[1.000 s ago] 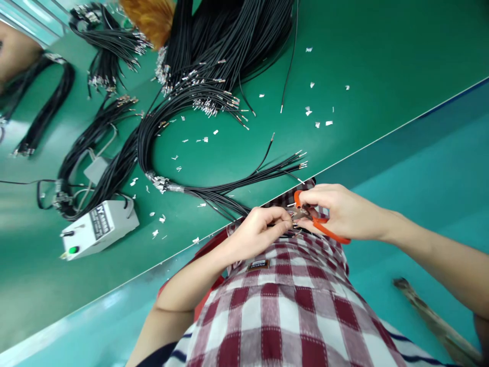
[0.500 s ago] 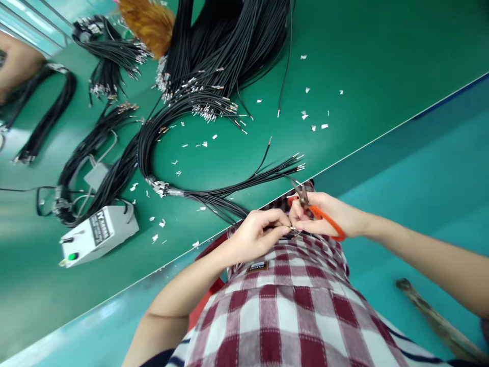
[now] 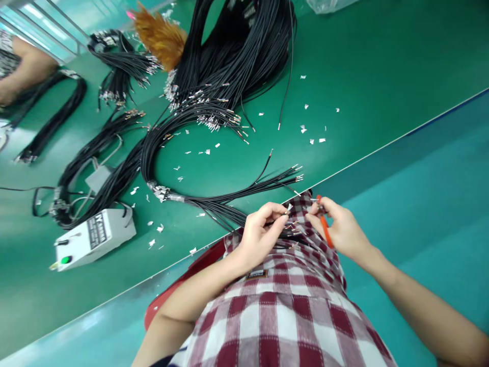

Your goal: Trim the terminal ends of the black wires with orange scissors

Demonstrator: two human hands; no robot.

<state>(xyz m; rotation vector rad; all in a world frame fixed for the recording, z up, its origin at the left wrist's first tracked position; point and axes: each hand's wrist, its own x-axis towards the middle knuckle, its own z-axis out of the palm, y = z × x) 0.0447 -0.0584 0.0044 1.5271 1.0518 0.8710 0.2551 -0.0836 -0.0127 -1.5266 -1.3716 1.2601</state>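
My left hand (image 3: 263,232) pinches the end of a thin black cable, whose pale stripped tip (image 3: 289,208) shows past the fingertips. Just to the right, my right hand (image 3: 342,227) is closed round a pair of scissors with orange handles (image 3: 326,229); the blades are hard to make out. Several other cable ends (image 3: 293,232) lie over the checked apron (image 3: 282,306) under my left hand. They belong to a black cable bundle (image 3: 214,199) that runs off the green table, bound with clear tape near its bend.
A white box with a green button (image 3: 95,237) stands at the left. Large black cable bundles (image 3: 244,51) and a brown feather duster (image 3: 160,38) lie farther back. White scraps (image 3: 303,128) dot the green table (image 3: 382,61). Another person's arm (image 3: 34,63) rests at the far left.
My right hand with the scissors has moved right, away from my left hand. The cable tip in my left hand now shows, pointing up. The whole view has shifted slightly.
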